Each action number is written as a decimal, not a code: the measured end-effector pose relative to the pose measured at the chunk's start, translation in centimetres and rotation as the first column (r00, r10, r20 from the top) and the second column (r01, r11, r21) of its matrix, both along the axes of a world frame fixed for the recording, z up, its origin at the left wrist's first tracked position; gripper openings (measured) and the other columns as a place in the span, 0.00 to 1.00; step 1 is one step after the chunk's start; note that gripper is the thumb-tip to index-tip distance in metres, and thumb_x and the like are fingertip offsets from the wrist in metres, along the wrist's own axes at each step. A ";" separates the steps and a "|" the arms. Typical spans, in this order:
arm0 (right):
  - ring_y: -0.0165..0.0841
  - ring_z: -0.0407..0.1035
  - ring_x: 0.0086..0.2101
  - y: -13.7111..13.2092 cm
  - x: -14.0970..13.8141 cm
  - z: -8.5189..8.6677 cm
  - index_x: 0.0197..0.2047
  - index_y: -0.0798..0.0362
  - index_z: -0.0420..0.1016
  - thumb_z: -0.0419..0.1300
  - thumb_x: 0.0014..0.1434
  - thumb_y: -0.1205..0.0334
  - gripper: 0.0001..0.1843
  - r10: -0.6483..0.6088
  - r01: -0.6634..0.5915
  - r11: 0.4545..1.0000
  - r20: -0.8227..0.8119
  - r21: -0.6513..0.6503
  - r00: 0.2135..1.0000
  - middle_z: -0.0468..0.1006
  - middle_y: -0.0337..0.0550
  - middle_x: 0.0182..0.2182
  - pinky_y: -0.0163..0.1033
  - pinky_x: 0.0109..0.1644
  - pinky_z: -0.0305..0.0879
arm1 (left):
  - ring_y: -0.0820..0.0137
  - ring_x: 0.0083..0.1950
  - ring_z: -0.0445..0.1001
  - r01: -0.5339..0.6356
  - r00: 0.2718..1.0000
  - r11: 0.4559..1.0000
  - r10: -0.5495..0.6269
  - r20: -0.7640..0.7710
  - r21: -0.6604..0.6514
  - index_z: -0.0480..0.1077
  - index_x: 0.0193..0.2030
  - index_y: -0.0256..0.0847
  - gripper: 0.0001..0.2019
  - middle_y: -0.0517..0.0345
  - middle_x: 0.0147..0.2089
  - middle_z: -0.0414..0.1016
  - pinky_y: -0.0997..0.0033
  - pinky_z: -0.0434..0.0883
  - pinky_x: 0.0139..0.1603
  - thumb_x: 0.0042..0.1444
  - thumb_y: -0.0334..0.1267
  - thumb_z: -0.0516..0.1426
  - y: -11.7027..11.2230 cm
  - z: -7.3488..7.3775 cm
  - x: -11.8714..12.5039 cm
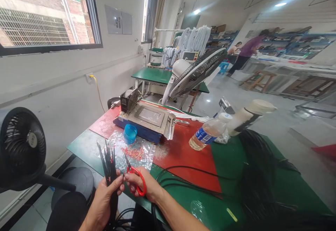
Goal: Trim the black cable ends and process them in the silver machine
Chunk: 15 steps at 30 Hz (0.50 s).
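Observation:
My left hand (107,194) is closed around a bundle of black cables (108,162), whose ends point upward and show small red bits near the tips. Close beside it, my right hand (143,183) has a pair of red-handled scissors (143,178) hooked in it, blades pointing up and away. The thumbs and fingertips of both hands meet at a small dark piece, too small to make out. Beyond the hands, a clear plastic sheet (115,138) carries a scatter of red and pale clippings (133,152) and a blue plastic cup (130,133).
A blue-based heating plate (147,117) with a small fan sits behind the cup. A bottle (206,133) stands right on the red mat (181,154). Black cables (258,168) heap across the table's right side. Fans stand left (22,147) and behind (196,73). A person (248,50) is far off.

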State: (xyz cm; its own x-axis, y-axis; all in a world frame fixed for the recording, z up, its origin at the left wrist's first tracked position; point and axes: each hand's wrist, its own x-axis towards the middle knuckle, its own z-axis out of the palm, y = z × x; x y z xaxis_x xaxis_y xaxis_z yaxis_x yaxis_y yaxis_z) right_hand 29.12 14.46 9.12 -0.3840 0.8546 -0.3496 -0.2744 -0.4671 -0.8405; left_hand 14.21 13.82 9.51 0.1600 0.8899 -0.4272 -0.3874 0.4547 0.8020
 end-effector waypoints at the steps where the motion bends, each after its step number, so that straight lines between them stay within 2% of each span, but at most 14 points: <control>1: 0.21 0.55 0.12 0.0 0.0 0.0 0.21 0.59 0.67 0.66 0.43 0.44 0.25 0.000 0.000 1.000 0.009 0.008 1.000 0.63 0.34 0.11 0.27 0.13 0.48 | 0.78 0.22 0.64 0.000 1.000 1.000 0.000 0.000 0.002 0.73 0.33 0.34 0.12 0.61 0.21 0.71 0.80 0.62 0.23 0.42 0.36 0.67 0.0 0.1 0.0; 7: 0.21 0.54 0.10 0.0 0.0 -0.4 0.21 0.59 0.67 0.61 0.46 0.39 0.27 -0.005 0.005 1.000 -0.012 -0.021 1.000 0.63 0.34 0.11 0.27 0.12 0.46 | 0.76 0.24 0.66 -0.006 1.000 1.000 0.006 -0.002 0.013 0.73 0.33 0.34 0.13 0.57 0.26 0.74 0.79 0.63 0.24 0.41 0.36 0.68 0.1 0.2 0.2; 12: 0.20 0.54 0.11 0.0 0.0 -0.6 0.20 0.58 0.67 0.61 0.47 0.40 0.26 0.005 -0.005 0.999 -0.010 -0.031 1.000 0.62 0.33 0.10 0.27 0.12 0.47 | 0.76 0.25 0.67 0.022 1.000 1.000 -0.022 -0.018 0.021 0.72 0.34 0.35 0.12 0.58 0.26 0.75 0.79 0.63 0.24 0.43 0.36 0.67 0.0 -0.2 -0.1; 15: 0.20 0.54 0.11 -0.1 0.0 -0.5 0.20 0.58 0.66 0.60 0.49 0.42 0.25 0.011 -0.011 0.996 -0.006 -0.090 1.000 0.61 0.32 0.10 0.26 0.13 0.46 | 0.77 0.25 0.67 0.059 0.998 0.998 -0.058 -0.017 0.030 0.72 0.34 0.35 0.12 0.58 0.26 0.74 0.79 0.63 0.25 0.44 0.36 0.66 -0.1 -0.2 -0.3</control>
